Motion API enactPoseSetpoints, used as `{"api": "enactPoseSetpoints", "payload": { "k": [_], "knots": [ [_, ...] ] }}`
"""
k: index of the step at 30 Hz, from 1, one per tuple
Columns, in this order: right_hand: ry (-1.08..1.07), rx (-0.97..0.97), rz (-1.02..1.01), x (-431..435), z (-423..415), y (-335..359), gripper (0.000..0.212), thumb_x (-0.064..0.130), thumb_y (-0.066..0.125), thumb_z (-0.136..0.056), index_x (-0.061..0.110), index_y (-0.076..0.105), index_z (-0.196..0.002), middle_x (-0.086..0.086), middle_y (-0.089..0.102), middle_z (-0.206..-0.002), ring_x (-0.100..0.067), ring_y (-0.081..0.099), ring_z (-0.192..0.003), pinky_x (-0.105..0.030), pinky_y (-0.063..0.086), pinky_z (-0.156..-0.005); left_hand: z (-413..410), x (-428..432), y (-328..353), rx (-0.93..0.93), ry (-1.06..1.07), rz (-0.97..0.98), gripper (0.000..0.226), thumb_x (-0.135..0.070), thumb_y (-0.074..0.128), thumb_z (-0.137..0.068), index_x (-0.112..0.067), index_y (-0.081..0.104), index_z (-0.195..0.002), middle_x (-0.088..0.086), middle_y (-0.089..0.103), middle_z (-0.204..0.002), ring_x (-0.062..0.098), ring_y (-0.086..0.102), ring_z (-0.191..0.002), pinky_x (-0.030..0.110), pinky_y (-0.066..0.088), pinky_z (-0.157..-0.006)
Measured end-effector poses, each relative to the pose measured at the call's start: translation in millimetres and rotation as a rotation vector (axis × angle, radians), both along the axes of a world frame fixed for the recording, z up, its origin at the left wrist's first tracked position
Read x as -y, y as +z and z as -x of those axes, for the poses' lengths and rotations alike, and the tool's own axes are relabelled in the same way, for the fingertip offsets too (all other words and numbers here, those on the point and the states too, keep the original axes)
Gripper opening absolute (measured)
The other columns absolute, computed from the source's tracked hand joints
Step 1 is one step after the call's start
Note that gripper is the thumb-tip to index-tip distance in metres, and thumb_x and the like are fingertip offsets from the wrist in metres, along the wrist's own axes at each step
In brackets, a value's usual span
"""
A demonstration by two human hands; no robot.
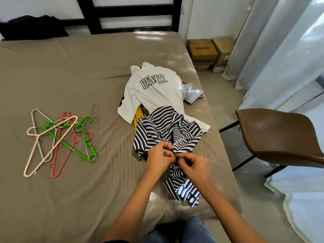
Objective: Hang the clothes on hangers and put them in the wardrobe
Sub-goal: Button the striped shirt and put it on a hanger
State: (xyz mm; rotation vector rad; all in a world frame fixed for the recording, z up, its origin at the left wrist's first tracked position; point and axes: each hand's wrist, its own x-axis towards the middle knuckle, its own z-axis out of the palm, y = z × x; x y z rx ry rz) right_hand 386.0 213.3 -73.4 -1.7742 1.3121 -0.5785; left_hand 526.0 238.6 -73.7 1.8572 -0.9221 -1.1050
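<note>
A black-and-white striped shirt [168, 127] lies crumpled on the bed's right half. My left hand [160, 156] pinches a fold of its fabric, and my right hand [192, 165] pinches the same bunched spot just beside it. Behind it lies a white shirt [154, 92] with black lettering, over a yellow garment [137, 118] and a pale denim piece [192, 92]. Several plastic and wire hangers [59, 137] in pink, green, red and grey lie tangled on the bed's left side. No wardrobe is in view.
The bed [70, 76] has a taupe sheet and a black headboard [129, 14]. A dark cloth [33, 27] sits at its far left corner. A brown chair [280, 135] stands right of the bed, with cardboard boxes [210, 53] and pale curtains [280, 50] beyond.
</note>
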Motion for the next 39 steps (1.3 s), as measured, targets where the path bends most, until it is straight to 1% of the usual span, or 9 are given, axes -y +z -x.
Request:
{"api": "enactPoseSetpoints", "payload": {
  "k": [3, 6, 11, 17, 23, 28, 31, 36, 39],
  "knots": [
    [-0.125, 0.181, -0.174, -5, -2, -5, 0.019, 0.001, 0.061, -0.083, 0.013, 0.074, -0.09, -0.002, 0.074, -0.077, -0.011, 0.07, -0.068, -0.025, 0.056, -0.068, 0, -4, -8, -0.028, 0.033, -0.023, 0.025, -0.001, 0.07, -0.072, -0.02, 0.057, -0.081, 0.006, 0.069, -0.067, 0.006, 0.062, -0.06, 0.017, 0.05, -0.063],
    [-0.241, 0.305, -0.265, -11, -6, -6, 0.015, -0.006, 0.064, -0.08, 0.006, 0.071, -0.085, -0.011, 0.071, -0.071, -0.017, 0.068, -0.063, -0.022, 0.053, -0.061, 5, -10, -12, -0.204, 0.114, -0.038, 0.016, -0.003, 0.07, -0.078, -0.013, 0.058, -0.082, 0.005, 0.066, -0.066, 0.012, 0.064, -0.06, 0.025, 0.056, -0.064],
    [-0.204, 0.246, -0.237, -17, -11, -16, 0.015, -0.005, 0.065, -0.077, 0.008, 0.072, -0.081, -0.008, 0.071, -0.068, -0.021, 0.068, -0.064, -0.029, 0.056, -0.062, 18, -21, -25, -0.347, 0.291, -0.057, 0.021, -0.009, 0.076, -0.076, -0.006, 0.058, -0.087, 0.007, 0.065, -0.069, 0.014, 0.061, -0.058, 0.021, 0.049, -0.054],
    [-0.146, 0.122, -0.09, -27, -11, -15, 0.022, 0.0, 0.07, -0.078, 0.022, 0.066, -0.076, 0.005, 0.065, -0.069, -0.003, 0.061, -0.065, -0.008, 0.044, -0.055, 28, -26, -29, -0.508, 0.445, -0.108, 0.015, 0.002, 0.067, -0.081, -0.006, 0.055, -0.082, 0.013, 0.063, -0.072, 0.016, 0.059, -0.06, 0.017, 0.048, -0.048],
    [-0.053, 0.073, 0.026, -30, -8, -21, 0.027, 0.003, 0.074, -0.075, 0.022, 0.057, -0.083, 0.005, 0.063, -0.071, -0.01, 0.06, -0.069, -0.019, 0.05, -0.061, 25, -26, -35, -0.464, 0.467, -0.157, 0.026, 0.001, 0.064, -0.082, -0.013, 0.043, -0.075, 0.006, 0.055, -0.067, 0.014, 0.058, -0.06, 0.024, 0.051, -0.052],
    [-0.077, 0.132, -0.003, -29, -8, -26, 0.018, 0.003, 0.072, -0.078, 0.019, 0.064, -0.081, 0.006, 0.065, -0.072, -0.01, 0.062, -0.067, -0.023, 0.053, -0.063, 24, -21, -36, -0.466, 0.439, -0.18, 0.021, -0.003, 0.056, -0.091, -0.013, 0.039, -0.083, 0.002, 0.048, -0.061, 0.01, 0.043, -0.052, 0.019, 0.038, -0.042],
    [-0.163, 0.263, -0.102, -29, -10, -24, 0.011, 0.0, 0.069, -0.08, 0.011, 0.069, -0.081, 0.0, 0.068, -0.071, -0.009, 0.063, -0.065, -0.017, 0.051, -0.063, 23, -20, -37, -0.431, 0.372, -0.149, 0.014, -0.008, 0.054, -0.093, -0.01, 0.041, -0.089, -0.001, 0.051, -0.063, 0.008, 0.043, -0.053, 0.018, 0.037, -0.047],
    [-0.241, 0.459, -0.759, -7, -7, -20, 0.012, -0.006, 0.063, -0.082, 0.005, 0.065, -0.076, -0.004, 0.063, -0.066, -0.012, 0.056, -0.058, -0.019, 0.048, -0.052, 19, -33, -40, -0.386, 0.198, -0.03, 0.022, -0.008, 0.053, -0.093, -0.017, 0.038, -0.08, -0.004, 0.047, -0.065, 0.01, 0.04, -0.063, 0.019, 0.035, -0.058],
    [-0.243, 0.264, -0.619, 12, -11, -26, 0.022, 0.029, 0.067, -0.087, 0.009, 0.059, -0.079, 0.001, 0.059, -0.065, -0.013, 0.054, -0.06, -0.023, 0.045, -0.054, 19, -44, -44, -0.373, 0.053, 0.039, 0.022, -0.021, 0.061, -0.087, -0.02, 0.039, -0.085, 0.001, 0.053, -0.073, 0.015, 0.047, -0.073, 0.031, 0.039, -0.069]
  ]
}}
